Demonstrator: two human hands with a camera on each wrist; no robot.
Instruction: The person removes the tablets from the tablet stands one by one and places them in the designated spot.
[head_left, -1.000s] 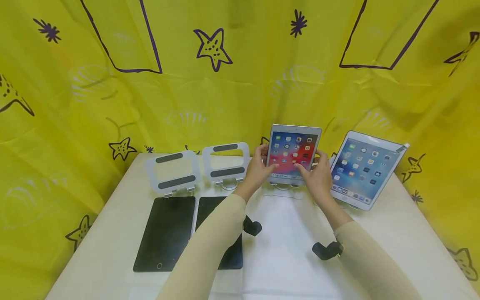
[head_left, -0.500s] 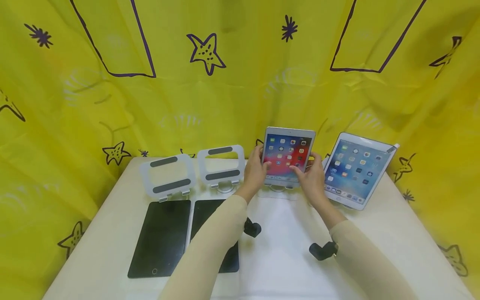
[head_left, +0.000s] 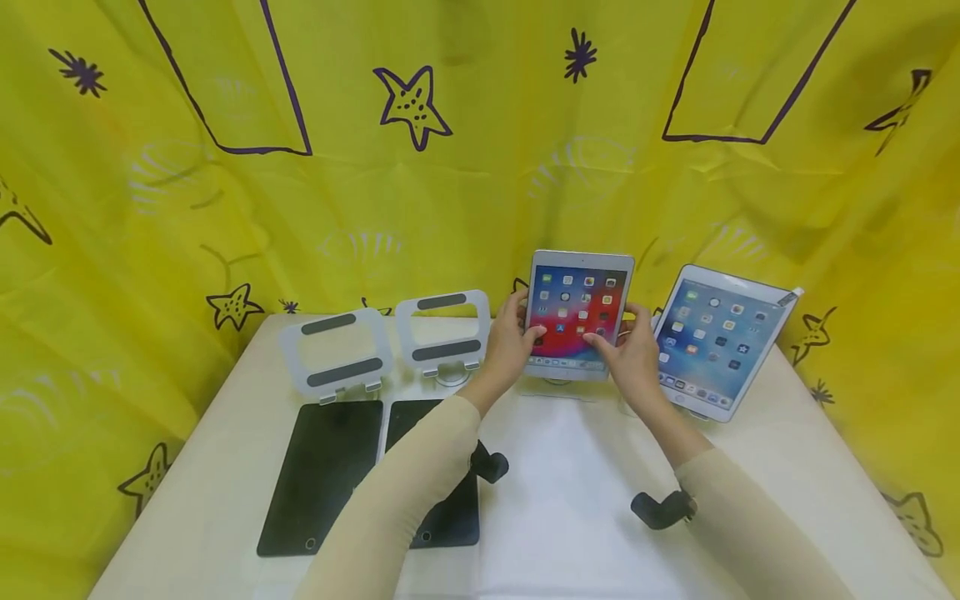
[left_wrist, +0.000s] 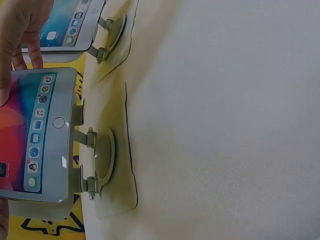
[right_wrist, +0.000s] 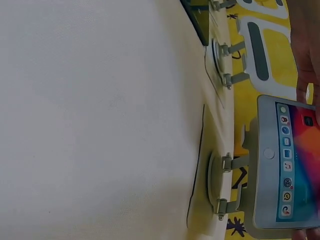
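In the head view, a small white tablet (head_left: 574, 304) with a red and blue home screen stands tilted up at the back of the table. My left hand (head_left: 513, 340) grips its left edge, thumb on the front and fingers behind. My right hand (head_left: 634, 354) holds the right edge the same way. Behind the tablet is a grey metal stand (left_wrist: 105, 155), whose hooks lie right at the tablet's lower edge in both wrist views. To the right, a second white tablet (head_left: 720, 342) with a blue screen leans on its own stand, tilted sideways.
Two unoccupied white stands (head_left: 336, 354) (head_left: 442, 333) with grey pads are at the back left. Before them, two black-screened tablets (head_left: 322, 475) (head_left: 450, 517) lie flat, the right one partly behind my left sleeve. A yellow curtain (head_left: 480, 192) hangs behind the white table (head_left: 562, 517).
Both hands stay on the small tablet. Its lower edge now hides the stand's hooks in the head view, after these showed half a second ago. The head view has shifted slightly.
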